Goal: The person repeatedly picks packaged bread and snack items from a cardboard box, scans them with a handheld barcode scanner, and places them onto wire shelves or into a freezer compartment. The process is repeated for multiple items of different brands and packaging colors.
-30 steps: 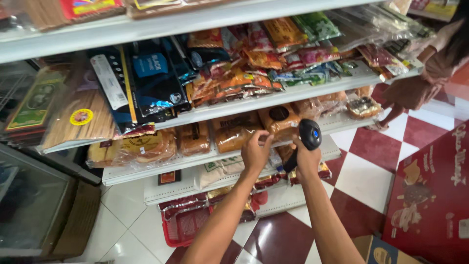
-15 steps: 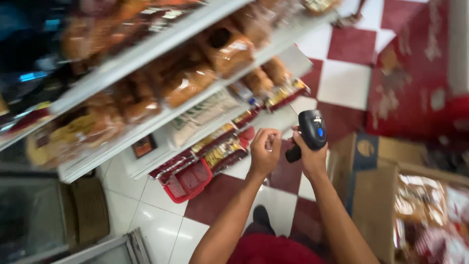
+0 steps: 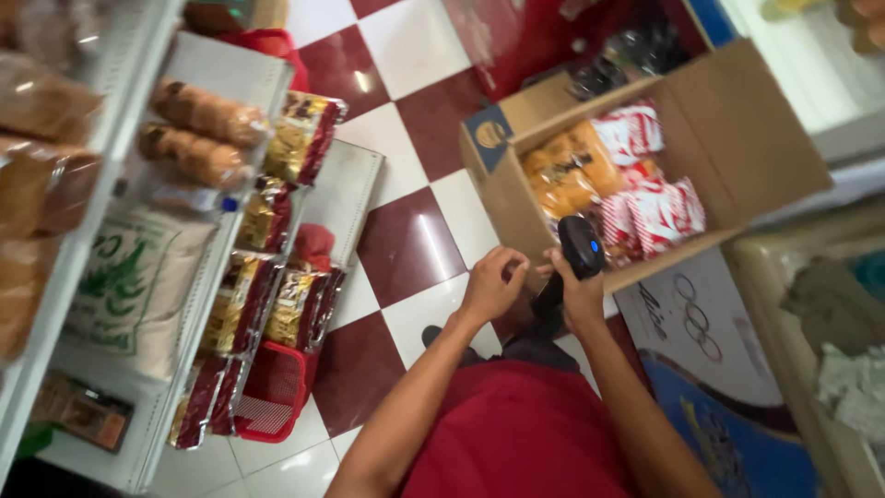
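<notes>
My right hand [image 3: 579, 297] grips a black handheld barcode scanner [image 3: 579, 249] with a small blue light on its head. My left hand [image 3: 491, 282] is held just left of the scanner, fingers curled with the tips pinched together; I cannot tell whether it holds anything. Both hands hover over the near edge of an open cardboard box [image 3: 504, 184] on the floor, which holds orange snack packets [image 3: 562, 175] and red-and-white packets [image 3: 650, 198]. I wear a red shirt [image 3: 516, 433].
White shelving [image 3: 184, 304] on the left carries bread rolls, a pale sack and rows of red-and-yellow packets. A red basket [image 3: 272, 392] sits on the maroon-and-white tiled floor [image 3: 406, 244]. A blue printed box [image 3: 710, 369] lies at lower right.
My view has swung down and right from the shelves to the floor. The open cardboard box is now in full view, and both hands with the scanner now hover over its near edge.
</notes>
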